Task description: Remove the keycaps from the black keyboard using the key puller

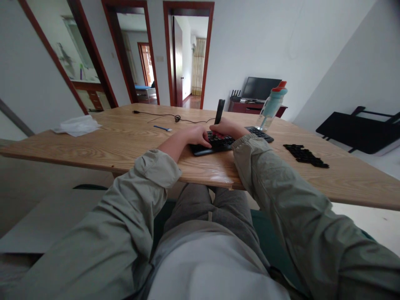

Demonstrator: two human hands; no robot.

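A black keyboard (218,143) lies on the wooden table in front of me, crossed by both of my forearms. My left hand (196,135) is at the keyboard's left part, fingers bent down and gripping it near the keys. My right hand (227,127) is closed around a black flat-handled tool (220,110), whose handle points up above the fist. The tool's lower end is hidden by the hand, close to the keys. To the right of the keyboard lies a patch of loose black keycaps (305,156).
On the wooden table (140,143), a bottle (271,107) with a red lid stands behind the keyboard's right end. A blue-handled brush (162,128), a black cable (178,118) and a crumpled white cloth or tissue (78,126) lie further left. The table's front edge is before my lap.
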